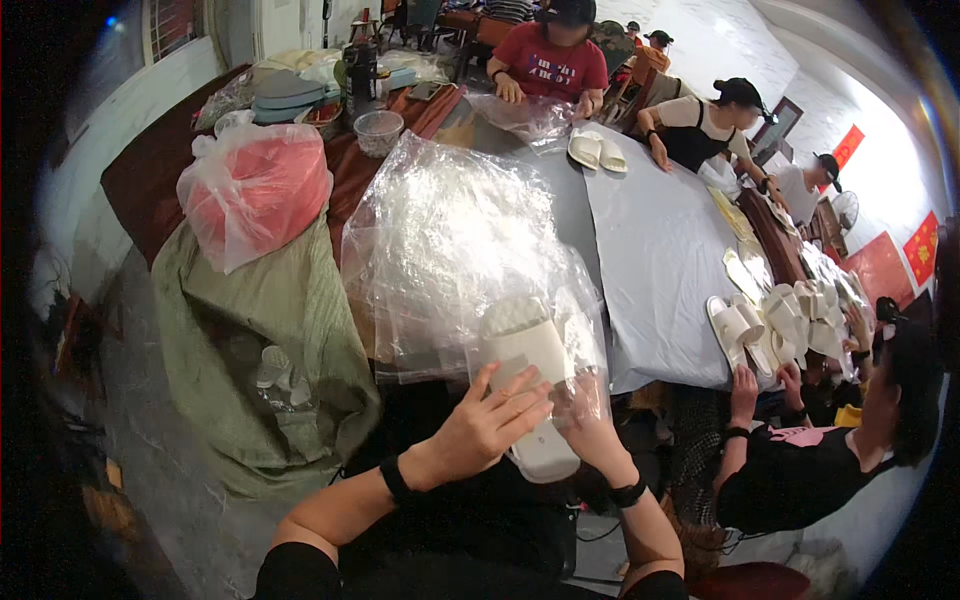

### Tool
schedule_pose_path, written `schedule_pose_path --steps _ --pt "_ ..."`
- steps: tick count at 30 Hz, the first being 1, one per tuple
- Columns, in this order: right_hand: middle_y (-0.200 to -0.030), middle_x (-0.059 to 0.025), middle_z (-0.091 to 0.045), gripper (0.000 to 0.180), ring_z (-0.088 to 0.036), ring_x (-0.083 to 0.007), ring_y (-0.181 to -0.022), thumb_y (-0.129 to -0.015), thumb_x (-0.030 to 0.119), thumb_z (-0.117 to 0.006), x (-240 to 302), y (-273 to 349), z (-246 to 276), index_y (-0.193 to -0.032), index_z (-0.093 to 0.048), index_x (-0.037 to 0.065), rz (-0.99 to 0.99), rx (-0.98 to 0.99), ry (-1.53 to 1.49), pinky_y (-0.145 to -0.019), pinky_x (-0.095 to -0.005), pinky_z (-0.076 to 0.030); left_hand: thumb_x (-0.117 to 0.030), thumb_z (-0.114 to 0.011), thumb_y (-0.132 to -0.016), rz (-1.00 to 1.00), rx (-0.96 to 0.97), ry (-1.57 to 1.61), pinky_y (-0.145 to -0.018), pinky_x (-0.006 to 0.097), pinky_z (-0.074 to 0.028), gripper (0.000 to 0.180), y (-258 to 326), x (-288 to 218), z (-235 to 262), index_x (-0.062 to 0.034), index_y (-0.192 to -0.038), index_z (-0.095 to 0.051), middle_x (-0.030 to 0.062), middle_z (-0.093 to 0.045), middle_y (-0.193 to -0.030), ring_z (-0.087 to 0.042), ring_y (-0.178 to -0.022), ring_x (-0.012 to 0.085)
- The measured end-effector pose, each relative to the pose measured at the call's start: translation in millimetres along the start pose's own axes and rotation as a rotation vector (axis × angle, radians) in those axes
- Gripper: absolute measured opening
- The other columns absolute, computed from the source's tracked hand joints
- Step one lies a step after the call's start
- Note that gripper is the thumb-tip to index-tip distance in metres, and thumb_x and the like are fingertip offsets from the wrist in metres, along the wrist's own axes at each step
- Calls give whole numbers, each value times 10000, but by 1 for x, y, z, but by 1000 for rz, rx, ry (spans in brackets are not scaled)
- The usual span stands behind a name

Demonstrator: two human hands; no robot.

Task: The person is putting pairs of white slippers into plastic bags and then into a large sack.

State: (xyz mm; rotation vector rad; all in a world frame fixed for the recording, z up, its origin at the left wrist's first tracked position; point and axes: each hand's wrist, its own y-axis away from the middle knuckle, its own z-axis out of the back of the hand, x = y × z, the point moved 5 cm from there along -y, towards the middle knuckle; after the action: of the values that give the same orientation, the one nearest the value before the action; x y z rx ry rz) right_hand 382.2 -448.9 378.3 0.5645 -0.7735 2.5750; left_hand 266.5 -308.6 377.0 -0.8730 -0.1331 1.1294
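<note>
Before me, a cream slide slipper (pixel 540 350) lies with its toe and strap under a clear plastic bag (pixel 587 330), its heel end toward me. My left hand (pixel 490 420) rests on the slipper from the left, fingers spread flat across the lower part of the strap. My right hand (pixel 592 425) is at the slipper's right edge, with its fingers bent at the bag's side. Clear film and glare partly veil those fingers. Beyond both hands, a large heap of clear plastic bags (pixel 450 230) covers the near part of the table.
On the left, a red bundle in a translucent bag (pixel 262 185) sits on a green woven sack (pixel 260 330). A clear tub (pixel 378 132) stands behind. Rightward, the grey-covered table (pixel 655 260) carries several slippers (pixel 735 330), and a co-worker's hands (pixel 745 395) reach among them.
</note>
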Motion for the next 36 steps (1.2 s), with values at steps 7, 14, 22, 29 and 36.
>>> schedule_pose_path --steps 7,14,22,29,36 --pt "-1025 -234 -555 187 -499 -473 -1015 -869 39 -634 -22 -45 -26 -1050 -596 16 -110 8 85 -840 -554 -409 -56 -679 -896 -95 55 53 -1193 622 -286 458 -7 14 -3 -123 -1348 -642 106 -578 -1484 -461 -1458 312" --pt "-1145 -196 -582 188 -504 -424 -1137 -916 203 -665 -51 -98 -47 -1017 -625 49 -232 -194 250 -854 -580 -387 6 -630 -895 -84 34 106 -1169 630 -301 479 -13 19 6 -91 -1364 -613 117 -572 -1474 -470 -1440 325" --pt "-1419 -339 -480 437 -421 -594 -1313 -934 262 -690 -64 -81 -88 -1361 -641 187 -117 17 355 -1101 -673 -295 -51 -658 -929 29 150 69 -1150 645 -333 401 2 27 3 -81 -1328 -635 126 -577 -1475 -492 -1427 331" --pt "-1496 -359 -389 615 -295 -594 -1422 -970 330 -662 -51 -46 -80 -1534 -464 187 -66 12 282 -1177 -717 -182 -67 -663 -932 24 207 98 -1143 643 -340 401 8 27 -7 -94 -1332 -637 134 -573 -1474 -477 -1438 329" --pt "-1598 -216 -358 599 -227 -691 -1401 -990 377 -630 -53 -48 -86 -1543 -455 228 -111 40 391 -1124 -721 -295 -92 -697 -913 -3 338 6 -1137 629 -349 427 10 27 -13 -90 -1336 -633 143 -598 -1438 -484 -1431 322"
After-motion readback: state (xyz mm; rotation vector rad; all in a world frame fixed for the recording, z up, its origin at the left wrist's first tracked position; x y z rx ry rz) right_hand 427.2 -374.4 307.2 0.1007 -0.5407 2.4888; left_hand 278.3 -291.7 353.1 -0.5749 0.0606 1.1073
